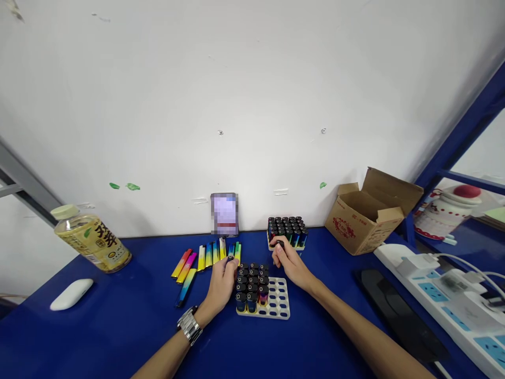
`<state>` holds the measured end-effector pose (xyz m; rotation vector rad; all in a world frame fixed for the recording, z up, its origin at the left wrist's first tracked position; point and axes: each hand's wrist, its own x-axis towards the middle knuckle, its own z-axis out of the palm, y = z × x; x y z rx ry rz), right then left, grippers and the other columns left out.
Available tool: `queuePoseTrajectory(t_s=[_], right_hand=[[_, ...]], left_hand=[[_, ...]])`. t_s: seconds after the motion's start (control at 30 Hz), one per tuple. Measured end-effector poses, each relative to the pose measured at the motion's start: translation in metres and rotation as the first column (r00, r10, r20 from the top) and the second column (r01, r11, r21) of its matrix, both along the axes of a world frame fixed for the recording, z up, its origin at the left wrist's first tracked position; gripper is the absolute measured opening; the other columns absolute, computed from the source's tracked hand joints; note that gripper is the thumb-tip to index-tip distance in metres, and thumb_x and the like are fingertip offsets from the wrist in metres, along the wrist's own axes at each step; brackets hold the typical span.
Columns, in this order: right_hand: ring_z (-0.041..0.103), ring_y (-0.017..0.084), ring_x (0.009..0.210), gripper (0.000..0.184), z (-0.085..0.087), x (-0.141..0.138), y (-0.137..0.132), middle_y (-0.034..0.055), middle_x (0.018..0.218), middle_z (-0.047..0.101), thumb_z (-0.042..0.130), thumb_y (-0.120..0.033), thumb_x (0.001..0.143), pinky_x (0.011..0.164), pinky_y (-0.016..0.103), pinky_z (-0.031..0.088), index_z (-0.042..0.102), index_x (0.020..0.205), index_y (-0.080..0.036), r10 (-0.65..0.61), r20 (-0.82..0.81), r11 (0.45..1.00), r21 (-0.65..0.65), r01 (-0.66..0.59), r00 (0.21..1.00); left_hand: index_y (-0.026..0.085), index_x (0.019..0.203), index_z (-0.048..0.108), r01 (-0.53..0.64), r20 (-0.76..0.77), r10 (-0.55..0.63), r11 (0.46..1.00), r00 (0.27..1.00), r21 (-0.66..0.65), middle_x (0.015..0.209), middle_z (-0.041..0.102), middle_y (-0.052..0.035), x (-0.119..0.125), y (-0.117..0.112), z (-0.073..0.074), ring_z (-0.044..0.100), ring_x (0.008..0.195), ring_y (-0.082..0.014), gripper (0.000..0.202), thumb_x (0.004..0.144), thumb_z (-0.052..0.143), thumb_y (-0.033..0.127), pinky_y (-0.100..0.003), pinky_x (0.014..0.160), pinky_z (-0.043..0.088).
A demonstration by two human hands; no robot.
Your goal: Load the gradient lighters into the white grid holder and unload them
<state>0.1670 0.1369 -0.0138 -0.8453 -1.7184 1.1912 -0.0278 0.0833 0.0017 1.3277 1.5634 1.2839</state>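
My left hand [223, 279] is closed around a lighter, whose dark top shows above the thumb. My right hand [291, 263] grips another lighter [280, 243] near the back rack; its body is hidden by my fingers. Between my hands lies a white rack [278, 315] with oval holes. Black-topped lighters [251, 300] stand upright in its left part, and the right-hand holes are bare. Behind my right hand, a second rack holds many upright lighters [290, 223]. Loose bright-coloured lighters [185, 268] lie left of my left hand, with several more [209, 255] behind it.
A phone-like screen [224, 213] leans on the wall. At left are a drink bottle [94, 239] and a white case [71, 294]. On the right sit an open cardboard box [361, 223], a black phone [398, 313] and a power strip [445, 305] with cables.
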Motion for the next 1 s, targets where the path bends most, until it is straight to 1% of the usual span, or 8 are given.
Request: queuePoseTrajectory(t_s=[0.1,0.23,0.33,0.47,0.57,0.8,0.9,1.0], right_hand=[[0.035,0.011,0.052,0.042,-0.003,0.001,0.003,-0.0077,0.057,0.034,0.034,-0.059,0.091,0.056,0.025,0.036,0.047,0.097,-0.019,0.02,-0.049,0.998,-0.065,-0.023,0.999],[0.029,0.01,0.046,0.053,-0.008,0.002,0.007,-0.0077,0.049,0.029,0.028,-0.064,0.089,0.051,0.025,0.032,0.048,0.071,-0.019,0.041,-0.116,0.989,-0.139,-0.057,0.992],[0.026,0.009,0.038,0.058,-0.012,0.002,0.008,-0.0077,0.039,0.023,0.029,-0.066,0.086,0.045,0.025,0.03,0.042,0.053,-0.021,-0.03,-0.151,0.976,-0.216,-0.003,0.988],[0.019,0.008,0.031,0.053,-0.012,0.001,0.007,-0.0061,0.033,0.022,0.033,-0.058,0.081,0.036,0.024,0.022,0.033,0.04,-0.024,-0.177,-0.202,0.951,-0.286,0.115,0.963],[0.018,0.008,0.03,0.051,-0.011,0.0,0.006,-0.005,0.033,0.023,0.034,-0.052,0.079,0.034,0.024,0.018,0.031,0.037,-0.024,-0.238,-0.194,0.938,-0.301,0.173,0.952],[0.015,0.007,0.028,0.05,-0.006,0.0,0.008,-0.0057,0.031,0.02,0.031,-0.053,0.078,0.032,0.023,0.016,0.03,0.037,-0.025,-0.244,-0.196,0.913,-0.376,0.157,0.95],[0.017,0.007,0.029,0.048,-0.005,0.0,0.007,-0.0051,0.032,0.023,0.033,-0.049,0.079,0.033,0.023,0.017,0.031,0.038,-0.024,-0.276,-0.199,0.905,-0.382,0.185,0.94],[0.017,0.007,0.029,0.051,-0.005,-0.001,0.007,-0.0063,0.032,0.022,0.028,-0.053,0.083,0.034,0.023,0.019,0.035,0.042,-0.024,-0.249,-0.227,0.91,-0.387,0.148,0.942]], left_hand=[[0.022,0.056,0.039,0.009,0.028,-0.01,1.0,1.0,0.007,0.05,0.036,0.0047,0.0,0.0,-0.001,0.034,0.049,-0.0124,0.033,0.077,0.047,0.047,-0.027,0.047,0.029],[0.023,0.053,0.034,0.025,0.043,-0.025,1.0,0.999,-0.016,0.048,0.033,0.0047,0.0,0.0,-0.001,0.032,0.048,-0.0121,0.032,0.077,0.042,0.042,-0.026,0.046,0.027],[0.023,0.054,0.036,0.008,0.006,-0.008,1.0,1.0,0.008,0.049,0.035,0.0046,0.0,0.0,-0.001,0.033,0.049,-0.0123,0.032,0.076,0.044,0.043,-0.026,0.048,0.028],[0.022,0.056,0.039,-0.004,0.018,0.003,1.0,1.0,0.029,0.05,0.035,0.0054,0.001,-0.001,0.0,0.034,0.05,-0.0117,0.039,0.077,0.047,0.053,-0.026,0.049,0.03],[0.021,0.056,0.038,0.003,0.049,-0.004,1.0,0.999,0.02,0.051,0.036,0.0058,0.002,-0.002,0.001,0.034,0.051,-0.0113,0.042,0.077,0.048,0.057,-0.025,0.05,0.03],[0.02,0.067,0.044,0.0,0.07,0.0,1.0,0.998,0.007,0.058,0.041,0.0051,0.003,-0.004,-0.001,0.04,0.055,-0.0124,0.042,0.079,0.046,0.061,-0.026,0.054,0.036],[0.021,0.08,0.046,0.008,0.026,-0.01,0.998,1.0,0.065,0.063,0.046,0.0043,0.003,-0.004,0.001,0.045,0.059,-0.0137,0.037,0.087,0.037,0.057,-0.027,0.059,0.04],[0.022,0.092,0.046,0.038,-0.056,-0.028,0.984,0.998,0.172,0.071,0.051,0.0021,-0.001,-0.001,0.012,0.051,0.068,-0.0152,0.033,0.092,0.031,0.051,-0.029,0.068,0.044]])
